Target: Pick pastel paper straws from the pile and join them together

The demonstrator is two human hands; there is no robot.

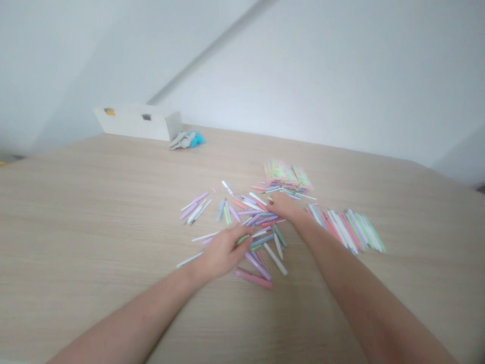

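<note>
Two hands sort loose pens (261, 222): left hand (222, 253) pinches a green pen (243, 238), right hand (284, 206) rests spread; next, probably a careful lift

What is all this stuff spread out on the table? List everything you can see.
loose pens: many, pastel purple, pink, green, blue and white, scattered mid-table
sorted row of pens: many, same pastel colours, laid side by side at the right
packets: a small stack, green and pink print, behind the loose pens
box: one, white, far left of the table
cloth bundle: one, grey and blue, beside the box
table: one, light wood
left hand: on the near pens, fingers on a green one
right hand: on the far pens
</note>
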